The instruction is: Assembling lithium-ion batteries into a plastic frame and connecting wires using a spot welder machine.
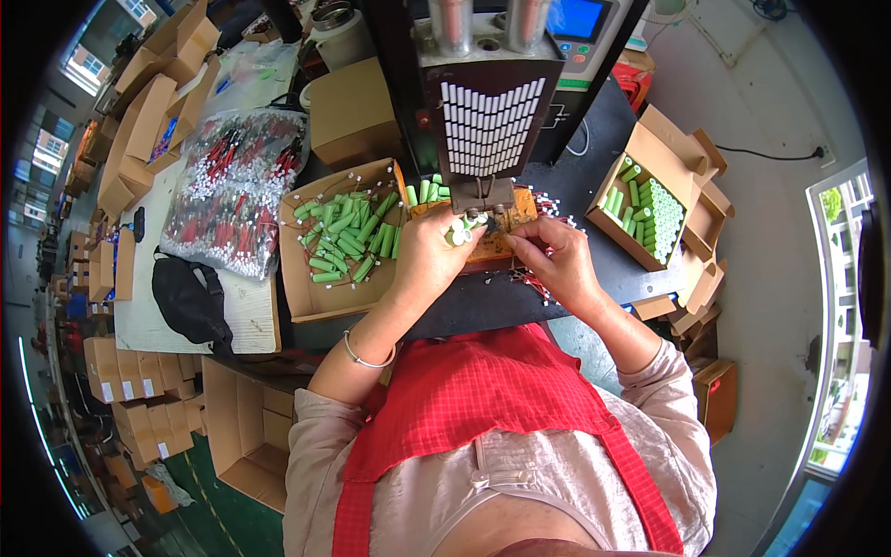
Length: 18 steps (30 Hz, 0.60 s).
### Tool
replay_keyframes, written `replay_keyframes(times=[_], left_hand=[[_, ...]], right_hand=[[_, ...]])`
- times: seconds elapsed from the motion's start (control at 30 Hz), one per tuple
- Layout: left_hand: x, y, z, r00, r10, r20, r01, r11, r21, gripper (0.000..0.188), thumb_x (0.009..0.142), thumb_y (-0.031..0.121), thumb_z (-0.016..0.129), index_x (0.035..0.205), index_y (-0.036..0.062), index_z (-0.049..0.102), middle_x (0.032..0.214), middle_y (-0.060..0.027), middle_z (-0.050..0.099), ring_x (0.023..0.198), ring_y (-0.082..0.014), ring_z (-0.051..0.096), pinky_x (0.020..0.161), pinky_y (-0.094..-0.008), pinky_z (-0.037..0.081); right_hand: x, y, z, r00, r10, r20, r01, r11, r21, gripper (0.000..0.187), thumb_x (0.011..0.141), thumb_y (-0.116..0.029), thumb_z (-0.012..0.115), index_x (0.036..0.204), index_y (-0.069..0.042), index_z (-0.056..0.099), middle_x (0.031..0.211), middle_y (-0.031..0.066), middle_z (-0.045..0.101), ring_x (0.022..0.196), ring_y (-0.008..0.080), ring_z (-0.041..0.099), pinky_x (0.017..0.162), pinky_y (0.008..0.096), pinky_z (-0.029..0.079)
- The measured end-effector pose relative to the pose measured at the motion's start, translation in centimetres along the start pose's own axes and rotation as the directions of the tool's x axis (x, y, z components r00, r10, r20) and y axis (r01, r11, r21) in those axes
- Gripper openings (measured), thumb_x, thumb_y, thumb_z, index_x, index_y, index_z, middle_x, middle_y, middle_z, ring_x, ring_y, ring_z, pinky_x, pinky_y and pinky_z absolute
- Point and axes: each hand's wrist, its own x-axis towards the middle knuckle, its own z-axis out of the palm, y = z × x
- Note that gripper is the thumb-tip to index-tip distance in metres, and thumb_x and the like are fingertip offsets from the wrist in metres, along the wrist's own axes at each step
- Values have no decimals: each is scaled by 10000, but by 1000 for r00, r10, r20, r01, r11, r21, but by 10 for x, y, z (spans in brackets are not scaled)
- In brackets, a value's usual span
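My left hand [427,255] is closed round a few green battery cells [458,234], white ends toward me, just under the head of a bench machine [483,190]. My right hand [563,265] is beside it with thumb and forefinger pinched together at the orange work plate [522,206]. What the right fingers hold is too small to make out. More green cells [426,191] stand behind my left hand. Red and white wire leads [534,283] lie under and beside the plate.
To the left, an open carton [295,302] holds loose green cells with leads. Beyond it lie bagged wire leads [243,186] and a black pouch [190,299]. A carton of upright cells [640,246] stands at right. The machine's control box [577,46] rises behind.
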Motion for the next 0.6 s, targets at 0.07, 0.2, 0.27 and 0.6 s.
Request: replay_keyframes(times=[0.07, 0.2, 0.27, 0.6], left_hand=[[0, -3, 1, 1000, 7, -2, -7, 999, -39, 219, 692, 98, 703, 875, 16, 615, 766, -136, 629, 685, -288, 626, 599, -344, 489], [3, -2, -1, 998, 60, -6, -60, 998, 14, 194, 701, 116, 698, 846, 14, 620, 743, -138, 618, 663, -304, 616, 605, -363, 490], [4, 1, -3, 999, 29, 30, -33, 990, 134, 188, 702, 109, 694, 856, 21, 629, 755, -148, 621, 665, -310, 615, 605, -354, 492], [-6, -3, -31, 764, -347, 544, 643, 333, -690, 296, 752, 44, 668, 1024, 38, 551, 901, -159, 633, 544, -61, 486, 443, -160, 356]], right_hand=[[2, 0, 0, 1000, -18, 17, 18, 1000, 6, 101, 765, -70, 662, 793, 21, 629, 692, 80, 609, 606, 148, 577, 564, 266, 468], [2, -3, -4, 993, 97, 72, -99, 995, 30, 126, 786, -93, 659, 835, 20, 633, 719, 63, 621, 652, 114, 590, 575, 238, 465], [1, -4, -8, 969, 195, 153, -218, 964, 153, 140, 796, -106, 648, 845, 24, 631, 727, 81, 627, 648, 123, 593, 580, 247, 470], [-9, -4, -20, 973, -12, 232, 2, 999, 42, 109, 781, -79, 639, 830, 19, 632, 728, 114, 608, 650, 216, 601, 588, 301, 482]])
